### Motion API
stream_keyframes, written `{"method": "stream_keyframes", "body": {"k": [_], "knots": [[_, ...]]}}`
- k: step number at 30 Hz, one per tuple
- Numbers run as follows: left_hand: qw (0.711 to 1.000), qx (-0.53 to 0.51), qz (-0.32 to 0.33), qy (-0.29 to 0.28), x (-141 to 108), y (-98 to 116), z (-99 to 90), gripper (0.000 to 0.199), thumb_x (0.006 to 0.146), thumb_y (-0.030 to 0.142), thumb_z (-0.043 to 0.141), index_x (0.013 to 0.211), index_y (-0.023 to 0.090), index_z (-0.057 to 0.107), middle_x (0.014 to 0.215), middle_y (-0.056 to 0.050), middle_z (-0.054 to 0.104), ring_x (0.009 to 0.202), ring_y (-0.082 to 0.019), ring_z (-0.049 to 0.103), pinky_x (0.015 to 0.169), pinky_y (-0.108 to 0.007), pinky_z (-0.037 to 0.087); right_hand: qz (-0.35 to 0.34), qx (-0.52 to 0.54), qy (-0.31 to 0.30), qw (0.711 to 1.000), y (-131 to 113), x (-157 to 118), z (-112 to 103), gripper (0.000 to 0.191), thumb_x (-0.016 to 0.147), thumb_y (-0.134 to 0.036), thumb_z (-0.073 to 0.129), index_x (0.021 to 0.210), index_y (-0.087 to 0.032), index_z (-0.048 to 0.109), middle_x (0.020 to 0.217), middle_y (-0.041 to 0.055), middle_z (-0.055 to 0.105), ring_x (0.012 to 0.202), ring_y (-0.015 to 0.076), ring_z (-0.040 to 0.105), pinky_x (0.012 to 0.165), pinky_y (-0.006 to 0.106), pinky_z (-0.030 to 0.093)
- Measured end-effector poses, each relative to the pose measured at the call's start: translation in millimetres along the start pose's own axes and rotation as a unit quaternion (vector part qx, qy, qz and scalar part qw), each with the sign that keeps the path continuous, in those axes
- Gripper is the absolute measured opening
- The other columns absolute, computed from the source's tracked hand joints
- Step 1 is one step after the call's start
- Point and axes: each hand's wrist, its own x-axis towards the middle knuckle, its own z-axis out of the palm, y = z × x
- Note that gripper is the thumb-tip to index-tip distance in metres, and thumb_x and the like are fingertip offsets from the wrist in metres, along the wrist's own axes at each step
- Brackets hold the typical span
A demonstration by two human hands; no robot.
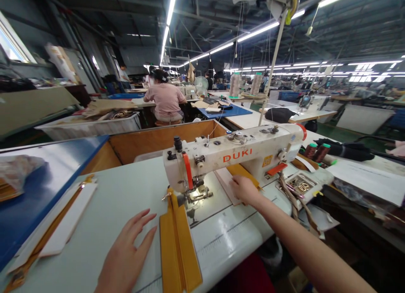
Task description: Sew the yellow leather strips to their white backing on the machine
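Mustard-yellow folded strip of leather-like material (177, 242) lies flat on the white sewing table, its far end running under the presser foot (198, 194) of the cream DUKI industrial sewing machine (228, 158) and its near end hanging toward the person. The two hands are well apart and neither is clamped on the strip. The left hand (126, 253) rests open and palm-down on the table just left of the strip, its fingertips (148, 217) nearly touching the edge, a placement that looks suited to steadying or guiding the strip. The right hand (243, 190) sits on a pale rectangular card (226, 181) beneath the machine's arm, with a yellow piece (242, 172) along the card; I cannot tell whether its fingers grip the card or only press on it. Left of the machine, a long white card with a yellow strip (60, 217) lies near a blue-edged board (41, 187), within easy reach. Right of the machine, a small tray of metal buckles (302, 185) and loose brown straps (292, 200) sit close to the right hand's side, while dark thread spools with green caps (318, 153) stand behind them.
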Motion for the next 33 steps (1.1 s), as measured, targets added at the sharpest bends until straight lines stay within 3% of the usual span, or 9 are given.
{"method": "stream_keyframes", "body": {"k": [4,8,11,14,19,23,25,27,33], "knots": [[0.994,0.022,0.105,0.031,-16.9,8.5,-2.5,0.035,0.09,0.045,0.044,0.109,0.024,0.065,0.12,-0.007,0.066,0.108,-0.026,0.064,0.1,-0.044,0.049,-0.004,0.159,-0.035,0.987,7.9,-45.7,-3.3,0.039,0.101,-0.041,0.033,0.078,-0.016,0.053,0.066,0.0015,0.061,0.06,0.0122,0.06,0.057,0.023,0.047],[0.975,0.03,0.216,0.029,-39.2,30.8,4.0,0.037,0.094,0.03,0.041,0.128,0.023,0.055,0.127,-0.006,0.064,0.113,-0.02,0.062,0.102,-0.033,0.048,-0.004,0.288,-0.104,0.952,8.5,-116.8,16.5,0.052,0.093,-0.066,0.021,0.081,-0.021,0.043,0.054,-0.002,0.055,0.045,0.0124,0.054,0.044,0.021,0.039],[0.962,0.02,0.27,-0.03,-51.2,51.3,14.4,0.042,0.095,0.021,0.036,0.134,0.02,0.052,0.132,-0.007,0.061,0.121,-0.02,0.057,0.101,-0.032,0.049,0.038,0.491,-0.225,0.841,-2.0,-158.2,41.9,0.059,0.078,-0.08,0.04,0.082,-0.021,0.043,0.053,-0.003,0.053,0.042,0.0106,0.048,0.043,0.02,0.035],[0.958,0.001,0.281,-0.05,-54.7,57.9,23.6,0.039,0.094,0.019,0.036,0.125,0.018,0.06,0.125,-0.009,0.065,0.116,-0.022,0.061,0.099,-0.032,0.05,0.001,0.509,-0.268,0.818,-21.0,-173.9,60.3,0.061,0.071,-0.079,0.054,0.074,-0.019,0.046,0.058,-0.0039,0.047,0.048,0.0071,0.041,0.045,0.018,0.031],[0.967,0.025,0.255,-0.004,-46.4,37.6,16.3,0.034,0.094,0.025,0.041,0.119,0.019,0.064,0.116,-0.008,0.07,0.104,-0.021,0.067,0.095,-0.031,0.052,-0.079,0.451,-0.333,0.825,-50.7,-153.7,52.2,0.037,0.085,-0.054,0.055,0.079,-0.017,0.053,0.067,-0.0017,0.052,0.061,0.0111,0.05,0.056,0.022,0.041],[0.969,0.06,0.238,0.025,-33.5,24.1,7.2,0.037,0.094,0.02,0.038,0.122,0.016,0.061,0.121,-0.01,0.067,0.108,-0.022,0.065,0.098,-0.035,0.05,-0.262,0.289,-0.165,0.906,-62.3,-109.8,46.7,0.021,0.094,-0.024,0.043,0.094,-0.017,0.063,0.092,0.0049,0.065,0.087,0.0165,0.058,0.082,0.029,0.046],[0.967,0.076,0.241,0.022,-27.4,20.4,11.2,0.037,0.094,0.019,0.036,0.121,0.014,0.061,0.122,-0.012,0.066,0.111,-0.022,0.063,0.098,-0.035,0.05,-0.371,0.188,-0.102,0.904,-64.3,-86.2,56.7,0.026,0.093,-0.017,0.042,0.109,-0.014,0.062,0.112,0.0102,0.064,0.108,0.0201,0.055,0.097,0.033,0.041],[0.962,0.098,0.256,0.004,-23.7,17.0,20.1,0.037,0.092,0.018,0.036,0.118,0.014,0.062,0.123,-0.013,0.066,0.114,-0.023,0.062,0.099,-0.037,0.05,-0.447,0.1,-0.092,0.884,-64.2,-68.8,71.8,0.032,0.094,-0.019,0.045,0.123,-0.011,0.057,0.129,0.014,0.057,0.125,0.023,0.046,0.109,0.037,0.032],[0.944,0.132,0.296,-0.056,-29.6,11.5,40.6,0.04,0.087,0.011,0.031,0.118,0.013,0.058,0.118,-0.013,0.068,0.109,-0.022,0.064,0.093,-0.037,0.053,-0.434,-0.017,-0.104,0.895,-58.7,-67.8,94.9,0.054,0.096,-0.031,0.046,0.143,-0.007,0.037,0.15,0.0169,0.037,0.141,0.0278,0.028,0.116,0.043,0.025]]}}
